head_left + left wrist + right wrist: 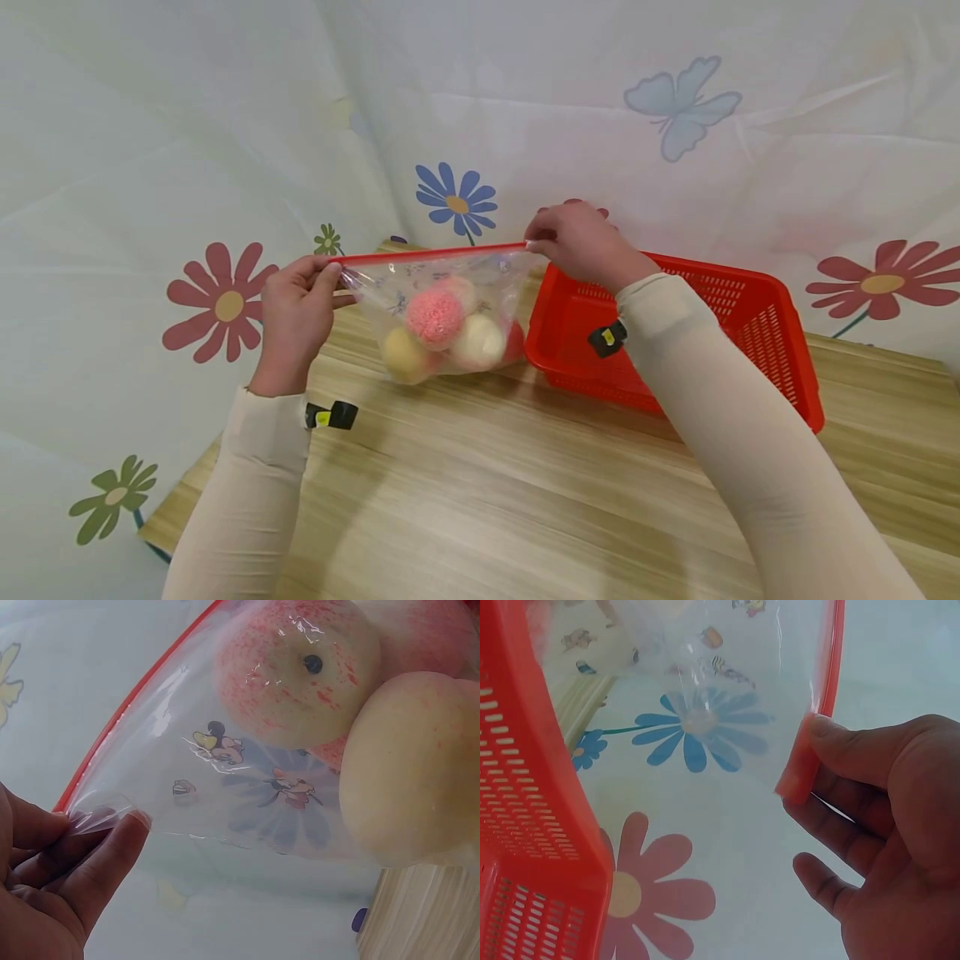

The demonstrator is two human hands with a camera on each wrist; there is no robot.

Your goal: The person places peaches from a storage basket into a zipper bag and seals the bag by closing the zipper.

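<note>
A clear zip bag (378,287) printed with small cartoon figures hangs between both hands, its red zip strip (435,252) stretched along the top. Inside are several round, peach-like fruits, among them a speckled pink one (435,318), a whitish one (480,342) and a yellowish one (403,353). My left hand (296,312) pinches the bag's upper left corner between thumb and fingers. At the other end, my right hand (588,242) holds the red slider (801,761) between thumb and fingers, at the strip's right end.
A red perforated plastic basket (600,379) stands on the wood-grain table (450,483), right beside the bag and under the right forearm. White cloth (540,108) with printed flowers and a butterfly hangs behind and at the left.
</note>
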